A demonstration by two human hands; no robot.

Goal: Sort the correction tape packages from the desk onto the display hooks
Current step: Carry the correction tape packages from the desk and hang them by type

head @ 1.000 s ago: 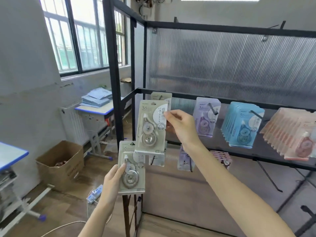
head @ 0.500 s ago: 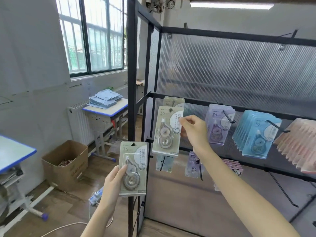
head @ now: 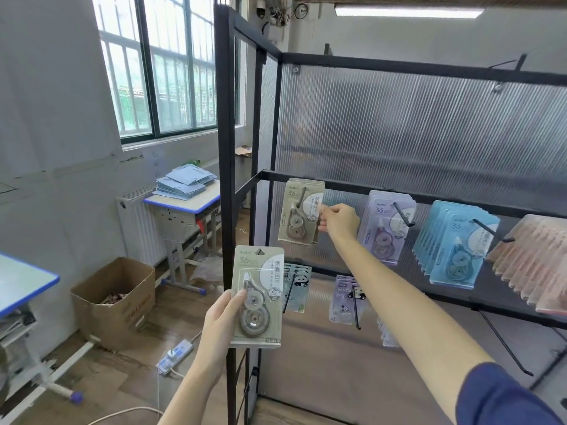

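Two grey packages (head: 257, 297) upright, long axis vertical; one per hand.

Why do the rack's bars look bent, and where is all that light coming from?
Head view: the wide-angle lens bows the black rack frame near the edges. Daylight from the window and a ceiling lamp leave a soft sheen on the ribbed back panel. The beige package in the left hand is sharp; the pink packages at the right edge are smeared.

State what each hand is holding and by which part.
Left hand grips a beige correction tape package by its lower left edge. Right hand pinches the right edge of the beige package on the hook.
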